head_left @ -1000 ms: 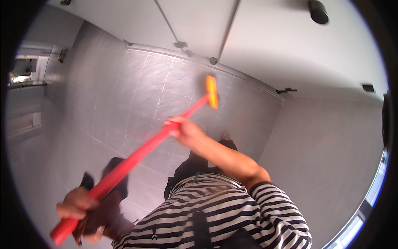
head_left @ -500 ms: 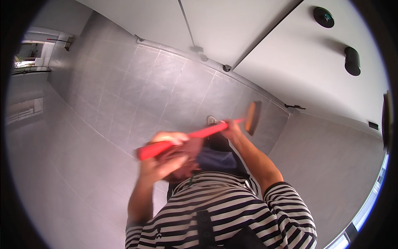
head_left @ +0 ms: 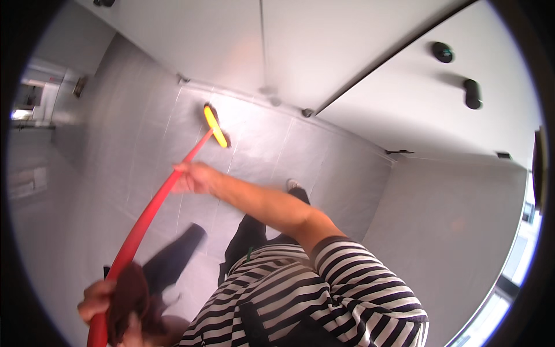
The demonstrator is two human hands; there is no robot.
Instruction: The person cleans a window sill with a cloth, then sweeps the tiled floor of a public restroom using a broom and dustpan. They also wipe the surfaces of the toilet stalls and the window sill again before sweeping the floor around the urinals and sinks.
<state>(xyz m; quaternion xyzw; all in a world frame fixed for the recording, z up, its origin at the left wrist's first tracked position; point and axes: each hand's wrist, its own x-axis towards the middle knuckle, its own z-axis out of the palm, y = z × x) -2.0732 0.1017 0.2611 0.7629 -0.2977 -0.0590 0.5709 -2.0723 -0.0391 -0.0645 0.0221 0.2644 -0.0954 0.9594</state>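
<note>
A broom with a long red handle (head_left: 143,222) and a yellow head (head_left: 215,126) slants from the lower left up toward the middle. Its dark bristles are at the tiled floor; whether they touch it I cannot tell. My right hand (head_left: 196,177) reaches across my body and is closed round the handle's lower part. At the lower left my left hand (head_left: 99,301) is closed round the upper part, blurred by motion. A crumpled dark brown cloth (head_left: 130,298) hangs at my left hand, partly hiding its fingers. Beside it dangles a dark navy piece of fabric (head_left: 176,257).
Grey floor tiles (head_left: 254,159) spread ahead and left. White panels (head_left: 300,52) with black fittings stand along the far side, a black round knob (head_left: 442,52) among them. A grey wall (head_left: 445,214) rises at the right. My shoe (head_left: 293,184) shows ahead of my body.
The broom has swung from pointing right to pointing ahead and left. My right hand has moved left with it, and my left hand has dropped toward the lower left.
</note>
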